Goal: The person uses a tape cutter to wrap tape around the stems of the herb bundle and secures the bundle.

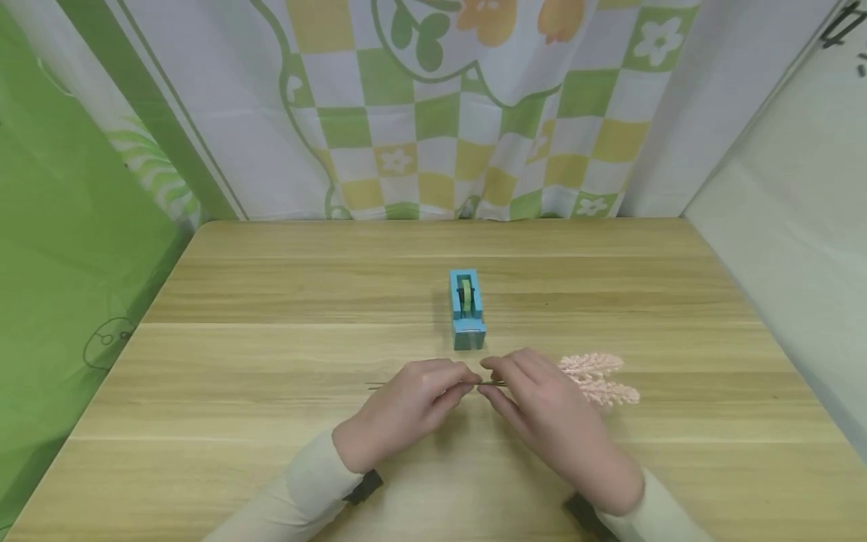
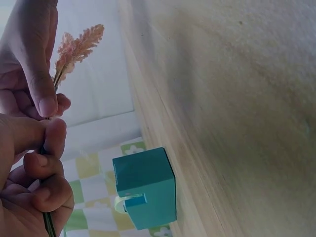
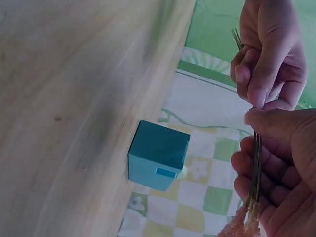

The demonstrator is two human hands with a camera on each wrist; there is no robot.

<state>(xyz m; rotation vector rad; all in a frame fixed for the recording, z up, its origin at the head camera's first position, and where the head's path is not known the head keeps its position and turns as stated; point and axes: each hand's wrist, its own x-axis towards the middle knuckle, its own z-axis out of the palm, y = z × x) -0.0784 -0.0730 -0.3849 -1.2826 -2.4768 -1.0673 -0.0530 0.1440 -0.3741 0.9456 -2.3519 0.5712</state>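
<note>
Two pink artificial flower sprigs (image 1: 599, 380) with thin dark stems are held together above the table, their heads pointing right. My left hand (image 1: 416, 395) pinches the stems (image 2: 48, 222) between thumb and fingers, and their bare ends stick out past it to the left. Right beside it, my right hand (image 1: 545, 410) pinches the same stems nearer the flower heads, its fingertips almost touching the left ones. In the right wrist view, the stems (image 3: 257, 168) run across the right fingers down to the pink blooms (image 3: 242, 224). Whatever lies between the fingertips is hidden.
A blue tape dispenser (image 1: 467, 310) with a greenish tape roll stands on the wooden table (image 1: 271, 301) just beyond my hands. A checkered curtain (image 1: 436, 113) hangs behind the table's far edge. Green cloth (image 1: 68, 226) hangs at the left, and a whitish wall stands at the right.
</note>
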